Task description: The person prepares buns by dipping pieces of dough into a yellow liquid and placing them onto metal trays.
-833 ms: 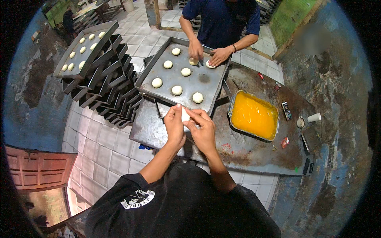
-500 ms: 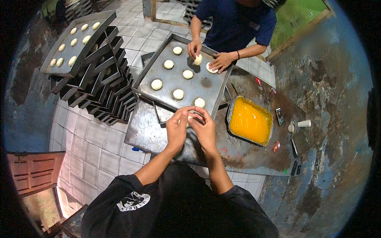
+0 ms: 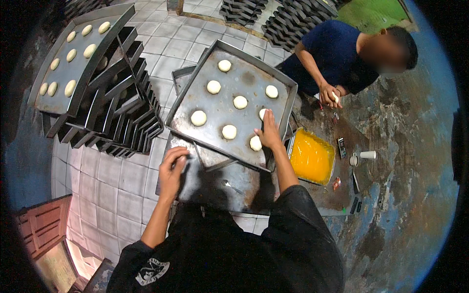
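My right hand [image 3: 268,129] reaches onto the large metal tray [image 3: 183,102], its fingers round a pale dough ball [image 3: 262,114] that they partly hide at the tray's right side. Several other dough balls [image 3: 240,102] are spaced over the tray. My left hand [image 3: 172,168] hangs by the tray's near left corner, fingers apart and slightly curled, holding nothing. A second tray [image 3: 205,155] lies beneath the big one on the metal table [image 3: 215,183], where a spoon [image 3: 229,185] lies.
A co-worker [image 3: 337,53] at right holds pale dough in their hands [image 3: 333,96]. A pan of yellow liquid [image 3: 310,156] sits right, near cups [image 3: 367,154] and small items. Stacked racks [image 3: 110,97] stand left under another tray of dough [image 3: 78,34].
My hands have parted: the right moved up-right onto the tray with dough, the left down-left. The co-worker has left the tray, moving right with a piece of dough.
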Demonstrator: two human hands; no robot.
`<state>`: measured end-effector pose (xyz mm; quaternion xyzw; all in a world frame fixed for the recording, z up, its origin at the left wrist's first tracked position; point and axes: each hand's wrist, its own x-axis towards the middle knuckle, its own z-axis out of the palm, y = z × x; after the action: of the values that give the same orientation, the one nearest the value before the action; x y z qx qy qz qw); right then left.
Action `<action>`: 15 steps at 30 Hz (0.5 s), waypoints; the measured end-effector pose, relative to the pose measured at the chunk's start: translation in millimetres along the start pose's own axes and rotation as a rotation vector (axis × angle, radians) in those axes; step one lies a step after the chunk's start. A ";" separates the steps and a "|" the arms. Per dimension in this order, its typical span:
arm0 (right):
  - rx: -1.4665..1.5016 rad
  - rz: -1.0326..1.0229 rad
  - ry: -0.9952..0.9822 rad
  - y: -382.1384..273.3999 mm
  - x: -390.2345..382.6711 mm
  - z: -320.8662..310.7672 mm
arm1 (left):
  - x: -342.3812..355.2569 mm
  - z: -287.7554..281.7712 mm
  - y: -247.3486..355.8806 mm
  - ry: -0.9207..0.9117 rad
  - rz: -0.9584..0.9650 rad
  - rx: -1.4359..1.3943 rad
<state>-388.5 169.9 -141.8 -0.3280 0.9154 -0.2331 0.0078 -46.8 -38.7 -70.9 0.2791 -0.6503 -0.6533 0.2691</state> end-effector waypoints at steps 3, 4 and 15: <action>-0.057 0.147 -0.254 23.4 35.7 7.9 | 0.6 -49.2 -10.8 0.096 0.047 0.106; -0.049 0.252 -0.322 17.0 52.8 -1.3 | -3.3 -63.6 -11.6 0.132 0.020 0.109; -0.165 0.392 0.130 7.6 90.7 65.4 | -36.3 -75.8 -23.5 0.398 -0.151 0.014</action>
<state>-453.4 92.7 -190.7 -0.1274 0.9763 -0.1720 -0.0329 33.1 -65.5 -93.8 0.4523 -0.5662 -0.5991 0.3404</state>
